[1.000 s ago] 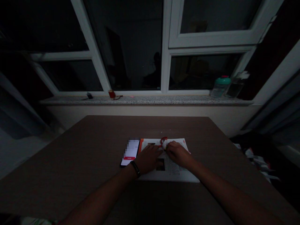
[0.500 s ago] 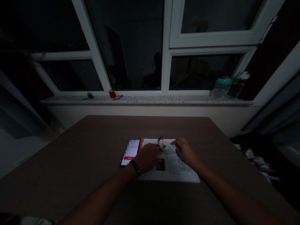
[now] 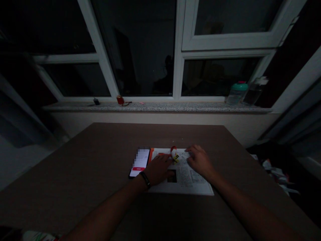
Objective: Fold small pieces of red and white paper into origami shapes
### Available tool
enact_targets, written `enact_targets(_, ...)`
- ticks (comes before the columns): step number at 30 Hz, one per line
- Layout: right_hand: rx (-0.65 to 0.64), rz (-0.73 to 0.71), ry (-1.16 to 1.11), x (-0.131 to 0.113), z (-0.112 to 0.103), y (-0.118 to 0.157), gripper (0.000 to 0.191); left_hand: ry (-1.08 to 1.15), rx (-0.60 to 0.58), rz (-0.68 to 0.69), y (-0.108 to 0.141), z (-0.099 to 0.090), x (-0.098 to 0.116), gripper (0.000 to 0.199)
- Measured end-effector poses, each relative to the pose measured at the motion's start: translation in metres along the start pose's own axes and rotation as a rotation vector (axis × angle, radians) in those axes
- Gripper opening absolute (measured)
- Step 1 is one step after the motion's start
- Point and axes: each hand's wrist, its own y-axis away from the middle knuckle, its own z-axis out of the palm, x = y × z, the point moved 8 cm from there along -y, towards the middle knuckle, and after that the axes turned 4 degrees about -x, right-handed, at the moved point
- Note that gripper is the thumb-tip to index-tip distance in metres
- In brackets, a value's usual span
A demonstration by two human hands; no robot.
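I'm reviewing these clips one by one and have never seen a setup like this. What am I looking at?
There is no robot here: these are a person's bare hands, seen by a camera worn on that person's head, looking forward and down.

On the brown table lies a printed page with a lit phone at its left. The left hand rests over the page, fingertips at a small red, white and yellow object; whether it is gripped is too dark to tell. The right hand is over the page's upper right, apparently holding nothing.

Beyond, two bottles stand on the windowsill.
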Motion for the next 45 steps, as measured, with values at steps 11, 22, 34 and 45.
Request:
enact_targets(11, 0.007, -0.143, -0.076, -0.017, 0.001, 0.000, 0.024, 0.005, -0.022, 0.014, 0.001, 0.001, 0.002, 0.054)
enact_targets(22, -0.139, -0.189, -0.195, -0.042, 0.041, -0.001, 0.016, 0.140, -0.094, 0.103, 0.002, 0.005, 0.006, 0.065)
enact_targets(34, -0.128, -0.118, -0.176, -0.044, 0.040, -0.002, 0.014, 0.165, -0.106, 0.190, 0.005, -0.002, 0.008, 0.074)
enact_targets(45, -0.172, -0.182, -0.221, -0.044, 0.035, -0.001, 0.015, 0.177, -0.130, 0.174, 0.006, -0.001, -0.004, 0.075)
